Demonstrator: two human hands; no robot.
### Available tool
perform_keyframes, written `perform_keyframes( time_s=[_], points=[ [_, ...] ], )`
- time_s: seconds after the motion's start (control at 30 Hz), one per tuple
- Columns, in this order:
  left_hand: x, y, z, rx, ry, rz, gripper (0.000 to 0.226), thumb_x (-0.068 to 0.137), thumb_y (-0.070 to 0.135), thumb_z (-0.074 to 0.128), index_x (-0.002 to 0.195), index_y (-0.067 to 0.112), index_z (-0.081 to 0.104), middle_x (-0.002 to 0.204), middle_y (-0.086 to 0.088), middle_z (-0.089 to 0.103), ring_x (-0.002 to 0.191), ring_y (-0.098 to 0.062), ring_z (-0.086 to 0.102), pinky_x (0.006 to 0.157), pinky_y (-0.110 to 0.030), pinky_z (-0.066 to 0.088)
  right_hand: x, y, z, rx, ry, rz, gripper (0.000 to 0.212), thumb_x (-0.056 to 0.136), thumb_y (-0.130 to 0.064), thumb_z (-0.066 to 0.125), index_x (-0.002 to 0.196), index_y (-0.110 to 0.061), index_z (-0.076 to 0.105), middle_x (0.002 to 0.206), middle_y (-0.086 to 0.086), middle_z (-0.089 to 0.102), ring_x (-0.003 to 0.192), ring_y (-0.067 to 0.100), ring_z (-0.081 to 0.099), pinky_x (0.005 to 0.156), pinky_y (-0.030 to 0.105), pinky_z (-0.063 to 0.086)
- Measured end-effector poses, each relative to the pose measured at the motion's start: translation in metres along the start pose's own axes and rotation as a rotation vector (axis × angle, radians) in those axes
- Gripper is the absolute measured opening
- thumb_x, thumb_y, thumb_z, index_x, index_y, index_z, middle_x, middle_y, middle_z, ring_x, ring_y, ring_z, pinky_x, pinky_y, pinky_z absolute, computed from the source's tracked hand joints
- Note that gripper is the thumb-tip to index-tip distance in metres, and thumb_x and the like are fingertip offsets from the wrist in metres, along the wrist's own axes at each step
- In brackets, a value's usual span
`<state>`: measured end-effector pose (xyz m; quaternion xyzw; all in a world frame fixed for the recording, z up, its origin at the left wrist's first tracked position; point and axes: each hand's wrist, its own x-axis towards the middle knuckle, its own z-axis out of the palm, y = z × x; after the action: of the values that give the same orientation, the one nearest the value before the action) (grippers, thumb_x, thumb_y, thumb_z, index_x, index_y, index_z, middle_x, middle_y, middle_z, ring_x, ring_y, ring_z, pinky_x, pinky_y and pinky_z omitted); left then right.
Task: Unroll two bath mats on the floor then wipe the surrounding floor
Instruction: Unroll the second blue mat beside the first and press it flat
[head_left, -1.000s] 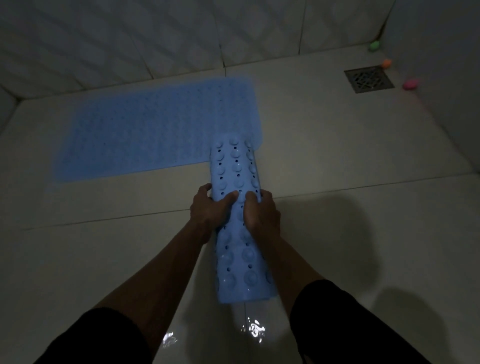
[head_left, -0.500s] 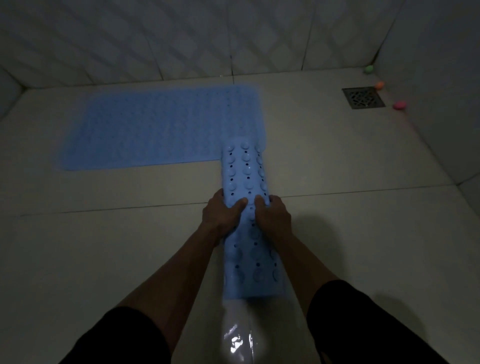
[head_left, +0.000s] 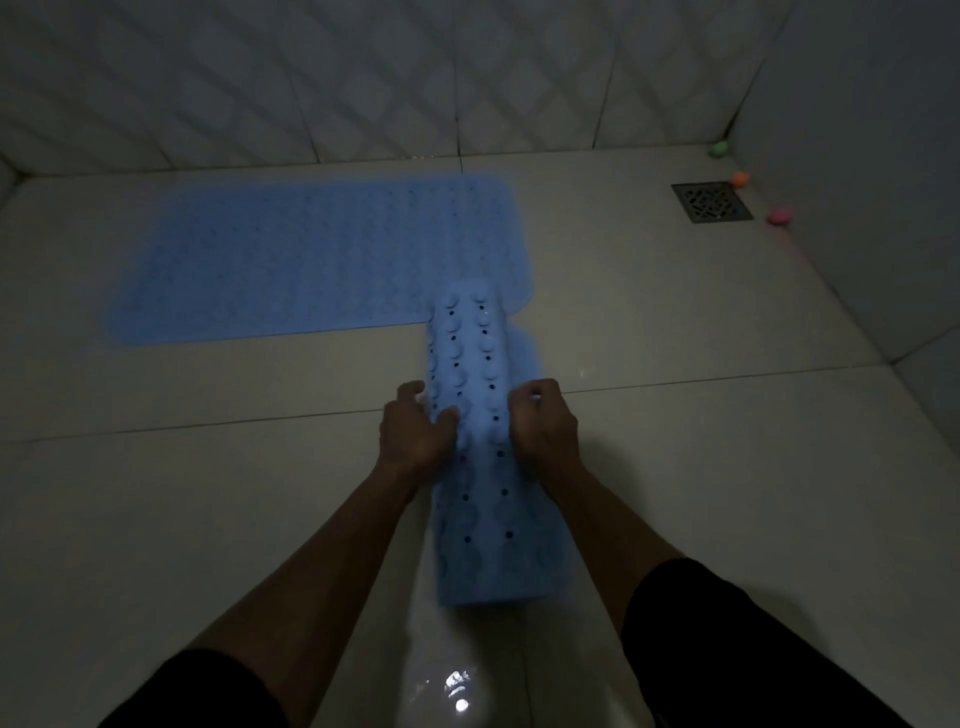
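The left hand (head_left: 415, 434) gripped the left side of the roll (head_left: 480, 447), fingers curled over its far edge and thumb laid on top. The right hand (head_left: 543, 428) held the right side the same way, fingers bent round the edge. Both hands sat near the middle of the roll's length, close together with a strip of blue showing between them.

The roll was a pale blue mat wound into a tube. Its long axis ran away from the person, near end between the forearms, far end pointing at the back wall (head_left: 363, 78). Rows of round suction cups and small dark holes covered its upper surface. A thin flap of loose mat showed along its right side, just beyond the right hand. Its far end overlapped the near right corner of the flat mat (head_left: 311, 260).

That flat mat, the same blue, lay spread on the floor (head_left: 701, 415) with its long axis left to right, close along the back wall.

At the far right corner stood a square drain (head_left: 711, 201), with a green ball (head_left: 719, 149), an orange ball (head_left: 739, 179) and a pink ball (head_left: 779, 216) just beside it.
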<state>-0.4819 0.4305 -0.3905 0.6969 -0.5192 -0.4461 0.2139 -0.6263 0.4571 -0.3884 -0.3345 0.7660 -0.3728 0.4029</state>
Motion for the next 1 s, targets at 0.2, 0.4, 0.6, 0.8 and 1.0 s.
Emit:
perform_keyframes(
  time_s=[0.2, 0.4, 0.6, 0.8, 1.0],
  points=[
    [0.004, -0.023, -0.032, -0.163, 0.049, -0.099, 0.035, 0.076, 0.058, 0.065, 0.100, 0.031, 0.062, 0.106, -0.005, 0.069, 0.096, -0.027, 0.067, 0.088, -0.050, 0.057, -0.013, -0.005, 0.038, -0.172, -0.182, -0.023, 0.064, 0.086, -0.049, 0.065, 0.138, -0.020, 0.042, 0.134, 0.015, 0.052, 0.120, 0.035, 0.053, 0.103, 0.047, 0.045],
    [-0.006, -0.036, -0.044, -0.223, -0.074, -0.142, 0.090, 0.064, 0.070, 0.066, 0.142, 0.029, 0.047, 0.128, -0.010, 0.064, 0.109, -0.031, 0.065, 0.092, -0.050, 0.056, -0.022, -0.008, 0.056, -0.078, -0.162, -0.101, 0.048, 0.092, -0.039, 0.060, 0.135, -0.025, 0.043, 0.126, 0.010, 0.059, 0.113, 0.029, 0.059, 0.095, 0.040, 0.049],
    [-0.001, -0.036, -0.035, -0.230, -0.093, -0.071, 0.067, 0.088, 0.050, 0.068, 0.146, 0.025, 0.045, 0.129, -0.010, 0.063, 0.109, -0.030, 0.065, 0.089, -0.045, 0.057, -0.017, -0.005, 0.051, -0.037, -0.094, -0.141, 0.037, 0.093, -0.022, 0.059, 0.128, -0.019, 0.048, 0.095, 0.002, 0.061, 0.087, 0.020, 0.060, 0.075, 0.028, 0.043],
    [-0.003, -0.034, -0.036, -0.242, -0.085, -0.029, 0.076, 0.077, 0.059, 0.071, 0.141, 0.024, 0.049, 0.128, -0.008, 0.065, 0.107, -0.028, 0.066, 0.090, -0.049, 0.057, -0.020, -0.007, 0.054, -0.033, -0.048, -0.186, 0.036, 0.092, -0.020, 0.059, 0.127, -0.017, 0.050, 0.091, 0.003, 0.062, 0.085, 0.022, 0.061, 0.074, 0.031, 0.047],
    [-0.002, -0.031, -0.031, -0.273, -0.081, -0.001, 0.076, 0.075, 0.055, 0.070, 0.140, 0.020, 0.050, 0.127, -0.008, 0.065, 0.107, -0.025, 0.066, 0.092, -0.049, 0.056, -0.023, -0.008, 0.055, -0.014, -0.017, -0.189, 0.041, 0.093, -0.022, 0.055, 0.133, -0.022, 0.048, 0.120, 0.013, 0.058, 0.106, 0.028, 0.058, 0.091, 0.036, 0.048]
  ],
)
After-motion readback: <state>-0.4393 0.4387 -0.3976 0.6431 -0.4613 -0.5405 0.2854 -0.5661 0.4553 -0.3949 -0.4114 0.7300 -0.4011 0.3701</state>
